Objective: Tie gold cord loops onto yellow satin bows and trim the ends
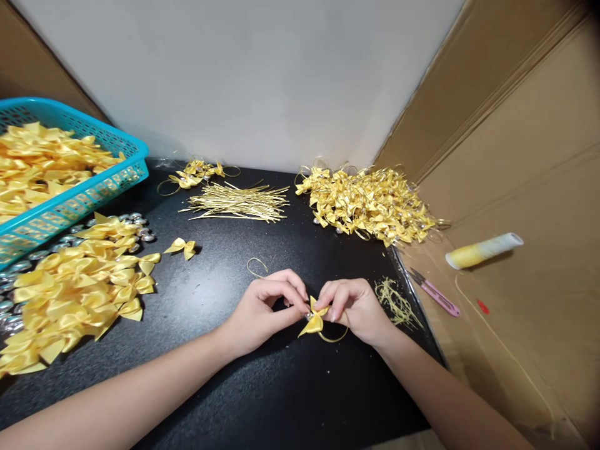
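Between my two hands is a yellow satin bow [313, 320] with a loop of gold cord [335, 339] hanging from it. My left hand [269, 306] pinches at the bow's left side, where a small silvery bead shows by the fingertips. With thumb and fingers closed, my right hand [351, 306] grips the bow's upper right side. A thin loop of gold cord [257, 267] lies just beyond my left hand. One loose bow [182, 247] rests farther left on the black table [225, 387].
A turquoise basket [94, 187] of bows stands at left, beside piled bows [84, 281] and silvery beads [145, 234]. Cut gold cords [239, 202] and looped bows [365, 203] lie at the back. Cord scraps [397, 303], pink snips [438, 294] and a tube [485, 250] are at right.
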### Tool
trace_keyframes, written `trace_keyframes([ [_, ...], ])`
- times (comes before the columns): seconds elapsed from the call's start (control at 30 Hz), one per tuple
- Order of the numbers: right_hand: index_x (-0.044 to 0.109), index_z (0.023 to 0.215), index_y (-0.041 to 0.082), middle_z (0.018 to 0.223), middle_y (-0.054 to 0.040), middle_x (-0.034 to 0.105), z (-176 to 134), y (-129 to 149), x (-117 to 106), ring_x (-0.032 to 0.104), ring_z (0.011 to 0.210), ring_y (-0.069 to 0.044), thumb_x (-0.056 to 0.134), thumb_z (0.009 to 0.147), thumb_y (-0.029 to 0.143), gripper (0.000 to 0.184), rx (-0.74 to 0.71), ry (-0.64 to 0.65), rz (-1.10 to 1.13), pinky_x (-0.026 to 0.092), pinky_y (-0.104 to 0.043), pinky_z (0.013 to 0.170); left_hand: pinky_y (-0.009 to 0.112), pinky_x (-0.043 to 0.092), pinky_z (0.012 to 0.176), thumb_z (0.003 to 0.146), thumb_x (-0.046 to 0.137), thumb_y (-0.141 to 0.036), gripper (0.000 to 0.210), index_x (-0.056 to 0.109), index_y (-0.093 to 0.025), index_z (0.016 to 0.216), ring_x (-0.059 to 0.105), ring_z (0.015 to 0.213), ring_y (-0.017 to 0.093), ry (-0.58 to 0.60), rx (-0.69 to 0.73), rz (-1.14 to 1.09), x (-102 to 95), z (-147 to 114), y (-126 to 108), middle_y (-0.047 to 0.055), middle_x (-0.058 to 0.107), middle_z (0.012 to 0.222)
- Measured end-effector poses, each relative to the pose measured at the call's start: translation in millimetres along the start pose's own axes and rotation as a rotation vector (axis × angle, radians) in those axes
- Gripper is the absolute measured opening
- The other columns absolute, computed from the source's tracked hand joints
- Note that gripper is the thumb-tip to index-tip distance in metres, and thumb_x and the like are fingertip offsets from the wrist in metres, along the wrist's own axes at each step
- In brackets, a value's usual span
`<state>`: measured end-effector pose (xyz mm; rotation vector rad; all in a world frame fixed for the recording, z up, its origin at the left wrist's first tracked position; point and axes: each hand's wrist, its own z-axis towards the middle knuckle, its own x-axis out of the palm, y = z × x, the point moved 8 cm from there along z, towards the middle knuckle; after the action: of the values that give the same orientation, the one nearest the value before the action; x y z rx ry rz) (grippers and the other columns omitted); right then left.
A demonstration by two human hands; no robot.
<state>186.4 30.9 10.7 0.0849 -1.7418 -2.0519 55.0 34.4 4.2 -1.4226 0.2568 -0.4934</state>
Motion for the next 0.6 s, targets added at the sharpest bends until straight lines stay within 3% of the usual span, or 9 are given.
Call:
trace_keyframes([
  [0.13, 0.07, 0.056, 0.024, 0.072, -0.0027, 0.076, -1, 10, 0, 0.065, 0.065, -0.014, 0.077, 0.074, 0.017, 0.02, -0.078, 0.01, -0.068, 0.052, -0.027, 0.059, 0.022, 0.044, 0.059, 0.081, 0.068, -0.025, 0.01, 0.066, -0.017, 0.075, 0.053, 0.061, 0.009, -0.045, -0.082, -0.075, -1.6, 0, 3, 0.0, 0.058, 0.077],
  [0.27, 0.071, 0.057, 0.024, 0.072, -0.0041, 0.076, -2, 21, 1, 0.062, 0.064, -0.015, 0.074, 0.076, 0.014, 0.022, -0.181, 0.025, -0.175, 0.05, -0.029, 0.058, 0.022, 0.039, 0.051, 0.088, 0.055, -0.047, 0.038, 0.059, -0.014, 0.067, 0.049, 0.05, 0.01, 0.181, -0.298, -0.08, 17.1, -4, 13, -0.001, 0.056, 0.057],
  [0.37, 0.071, 0.057, 0.024, 0.072, -0.0057, 0.077, -2, 24, 3, 0.062, 0.064, -0.016, 0.072, 0.08, 0.022, 0.023, -0.22, 0.056, -0.204, 0.05, -0.03, 0.059, 0.022, 0.036, 0.051, 0.089, 0.046, -0.055, 0.053, 0.055, -0.014, 0.058, 0.047, 0.05, 0.01, 0.279, -0.347, -0.012, 23.3, -6, 14, 0.0, 0.053, 0.052],
  [0.6, 0.07, 0.055, 0.024, 0.071, -0.005, 0.077, -2, 25, 3, 0.063, 0.062, -0.016, 0.071, 0.08, 0.021, 0.026, -0.237, 0.046, -0.274, 0.05, -0.031, 0.058, 0.02, 0.034, 0.053, 0.082, 0.062, -0.048, 0.037, 0.057, -0.014, 0.067, 0.043, 0.055, 0.009, 0.273, -0.406, -0.1, 25.7, -6, 13, -0.003, 0.052, 0.061],
])
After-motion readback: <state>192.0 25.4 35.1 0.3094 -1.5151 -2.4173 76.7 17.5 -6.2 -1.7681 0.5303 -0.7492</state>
